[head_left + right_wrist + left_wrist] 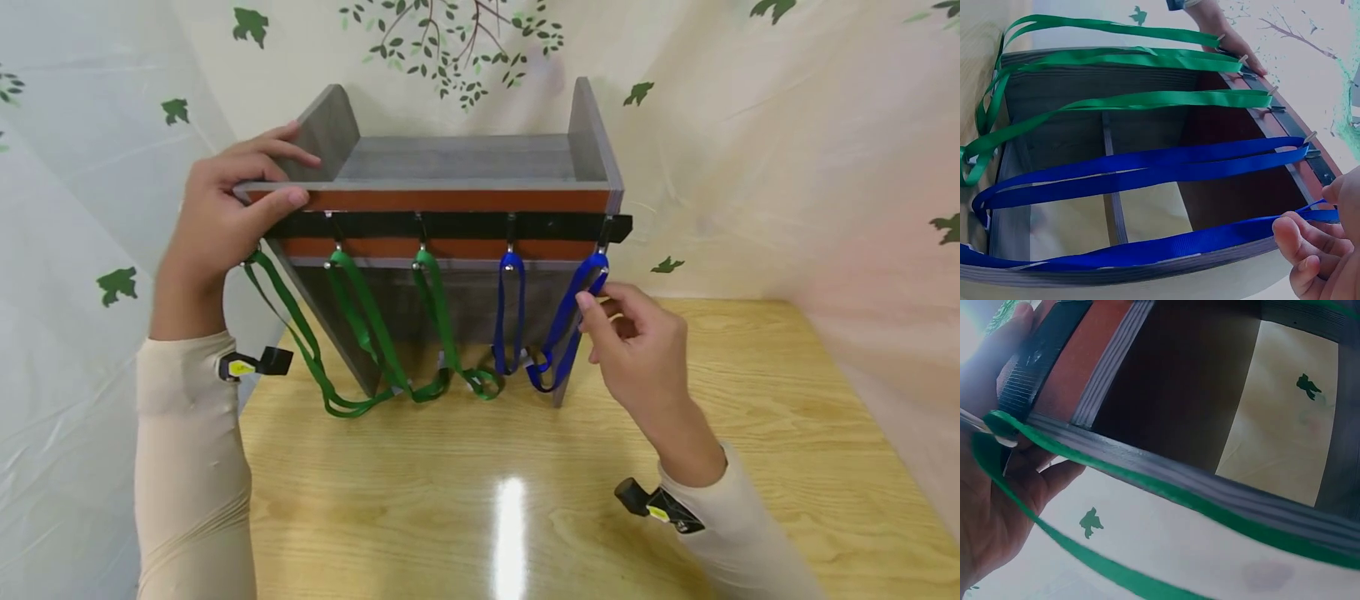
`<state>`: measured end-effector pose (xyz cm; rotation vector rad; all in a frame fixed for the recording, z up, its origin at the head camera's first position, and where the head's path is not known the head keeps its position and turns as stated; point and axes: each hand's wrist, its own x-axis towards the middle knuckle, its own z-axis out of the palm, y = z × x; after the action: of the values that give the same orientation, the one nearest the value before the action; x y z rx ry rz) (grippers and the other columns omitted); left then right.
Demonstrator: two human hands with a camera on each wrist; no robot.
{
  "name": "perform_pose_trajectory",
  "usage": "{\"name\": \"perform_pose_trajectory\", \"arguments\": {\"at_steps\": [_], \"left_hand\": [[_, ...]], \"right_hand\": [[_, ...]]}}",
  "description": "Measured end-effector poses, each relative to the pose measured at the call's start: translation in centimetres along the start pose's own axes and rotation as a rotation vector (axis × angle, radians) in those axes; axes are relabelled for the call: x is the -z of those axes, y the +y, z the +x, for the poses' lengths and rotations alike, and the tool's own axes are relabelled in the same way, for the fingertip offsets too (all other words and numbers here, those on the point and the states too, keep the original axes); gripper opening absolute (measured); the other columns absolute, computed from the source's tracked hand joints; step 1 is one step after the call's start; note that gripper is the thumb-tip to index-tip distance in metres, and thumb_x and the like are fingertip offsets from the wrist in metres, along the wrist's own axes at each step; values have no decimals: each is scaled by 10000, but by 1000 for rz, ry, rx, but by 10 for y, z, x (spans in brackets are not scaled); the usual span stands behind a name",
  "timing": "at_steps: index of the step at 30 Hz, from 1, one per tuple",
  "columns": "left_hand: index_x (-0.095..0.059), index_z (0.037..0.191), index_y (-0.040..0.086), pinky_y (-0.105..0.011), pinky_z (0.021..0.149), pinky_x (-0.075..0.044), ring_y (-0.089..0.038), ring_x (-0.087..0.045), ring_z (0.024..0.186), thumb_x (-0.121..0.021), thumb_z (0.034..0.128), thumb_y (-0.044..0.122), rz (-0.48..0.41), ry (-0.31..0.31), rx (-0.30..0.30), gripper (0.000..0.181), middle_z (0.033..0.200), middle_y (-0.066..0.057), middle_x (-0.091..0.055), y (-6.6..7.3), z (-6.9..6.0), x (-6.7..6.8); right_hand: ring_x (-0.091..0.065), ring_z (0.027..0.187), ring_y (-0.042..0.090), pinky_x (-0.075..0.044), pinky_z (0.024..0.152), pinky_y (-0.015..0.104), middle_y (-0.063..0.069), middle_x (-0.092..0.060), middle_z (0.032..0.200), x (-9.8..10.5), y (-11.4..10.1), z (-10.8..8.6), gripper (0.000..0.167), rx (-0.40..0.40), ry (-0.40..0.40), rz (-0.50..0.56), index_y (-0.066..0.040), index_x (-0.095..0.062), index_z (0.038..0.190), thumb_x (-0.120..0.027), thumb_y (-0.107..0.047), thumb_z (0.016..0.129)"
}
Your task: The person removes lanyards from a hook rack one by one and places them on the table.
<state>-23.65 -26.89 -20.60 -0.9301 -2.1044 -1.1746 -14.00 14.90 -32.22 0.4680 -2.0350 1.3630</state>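
Pale leaf-printed sheeting (720, 158) hangs behind a wood-grain table (375, 500) bearing bright glare (510, 533).

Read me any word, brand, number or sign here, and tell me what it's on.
No text is readable.
Yellow label on the left wrist camera: too small to read.
Another yellow label on the right wrist camera: too small and blurred.
White tags by the blue straps and green straps: too blurred to read.
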Motion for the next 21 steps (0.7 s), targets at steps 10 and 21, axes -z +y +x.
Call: {"name": "perform_pose_trajectory", "arguments": {"at_steps": [10, 21], "left_hand": [[-759, 876, -136, -369, 1270, -422, -265, -578, 1458, -870, 877, 272, -15, 72, -61, 422, 1181, 104, -795, -6, -3, -3], [-670, 742, -165, -359, 1184, -510, -207, -717, 1243, -907, 828, 404, -77, 178, -150, 622, 970, 133, -790, -12, -1, -11]], "right_hand": [[-588, 441, 31, -506, 458, 148, 116, -745, 680, -10, -2, 4, 192, 56, -17, -21, 25, -715, 801, -730, -61, 972], [-708, 524, 151, -502, 549, 62, 49, -737, 621, -16, 4, 5, 216, 105, -95, -212, -7, -754, 773, -791, -133, 945]]}}
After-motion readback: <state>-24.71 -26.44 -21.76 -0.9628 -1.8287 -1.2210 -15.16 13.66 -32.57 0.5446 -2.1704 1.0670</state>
